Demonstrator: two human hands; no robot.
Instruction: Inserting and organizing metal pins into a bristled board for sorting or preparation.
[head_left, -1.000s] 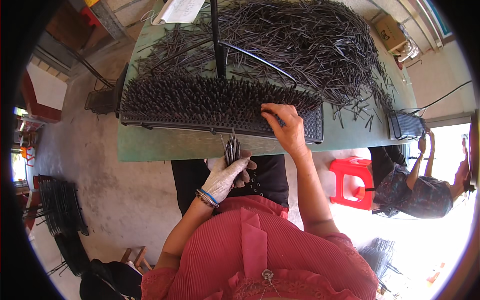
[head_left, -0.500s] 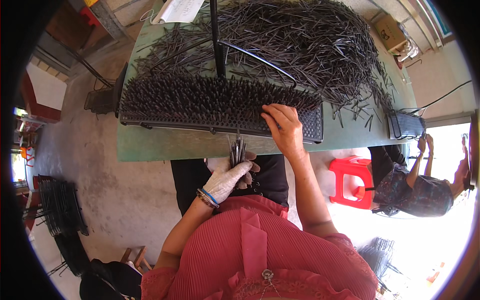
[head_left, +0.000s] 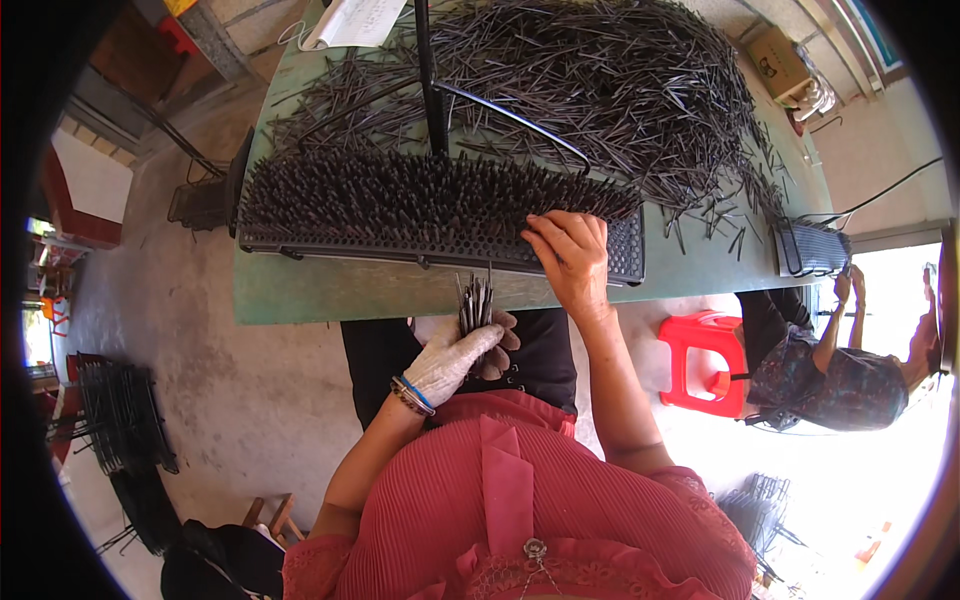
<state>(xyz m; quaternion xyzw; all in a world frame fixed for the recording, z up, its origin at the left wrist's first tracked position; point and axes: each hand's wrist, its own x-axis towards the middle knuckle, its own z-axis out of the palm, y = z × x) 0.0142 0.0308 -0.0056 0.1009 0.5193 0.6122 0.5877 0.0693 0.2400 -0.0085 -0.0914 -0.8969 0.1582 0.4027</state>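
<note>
Below the table's front edge, my left hand, in a pale work glove, is closed round a bundle of thin dark sticks. One stick of the bundle pokes up higher than the others. My bare right hand reaches over the front of a black perforated rack. Its thumb and fingertips pinch at a thin dark stick by the front edge of the standing ones; the fingers mostly hide it. Many upright sticks fill the rack's holes, while holes at its right end and along its front strip show bare.
A large heap of loose sticks covers the back of the green table. A black post with a bent rod rises behind the rack. To the right are a red stool and another person working at a second rack.
My right hand stays almost in place, shifting very slightly. The stick poking up from the bundle in my left hand now leans a little further right.
</note>
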